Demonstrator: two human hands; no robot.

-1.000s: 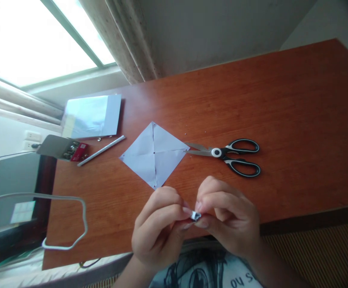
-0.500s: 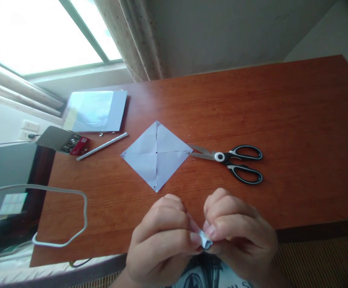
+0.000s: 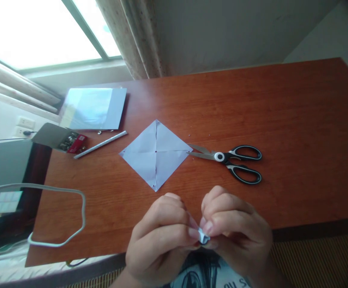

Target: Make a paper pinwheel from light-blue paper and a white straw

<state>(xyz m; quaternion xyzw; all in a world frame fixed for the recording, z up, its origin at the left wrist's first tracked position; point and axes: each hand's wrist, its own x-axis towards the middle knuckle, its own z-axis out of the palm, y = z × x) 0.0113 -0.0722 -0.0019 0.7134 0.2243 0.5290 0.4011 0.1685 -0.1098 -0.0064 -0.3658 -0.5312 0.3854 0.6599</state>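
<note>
Between the fingertips of my left hand (image 3: 162, 236) and my right hand (image 3: 234, 228) is a small folded piece of white paper (image 3: 203, 237). Both hands are closed in a pinch on it, above the table's front edge, and the fingers hide most of it. Beyond them lies a square white sheet of paper (image 3: 141, 164), turned like a diamond, with a small hole at its middle, holes near its corners and slits running in from them. Open scissors (image 3: 219, 157) with black handles lie to the right, their blade tips at the sheet's right corner.
On the left are a white paper tube (image 3: 102, 145), an open small box (image 3: 61, 138) of metal pieces, and a clear-wrapped pack (image 3: 93, 108). A white cable (image 3: 83, 208) loops over the left edge of the brown table (image 3: 282, 120). Tiny paper bits lie near the scissors.
My right hand has shifted slightly left and up, along with the small piece of paper. Both hands still pinch it. The things on the table lie as before.
</note>
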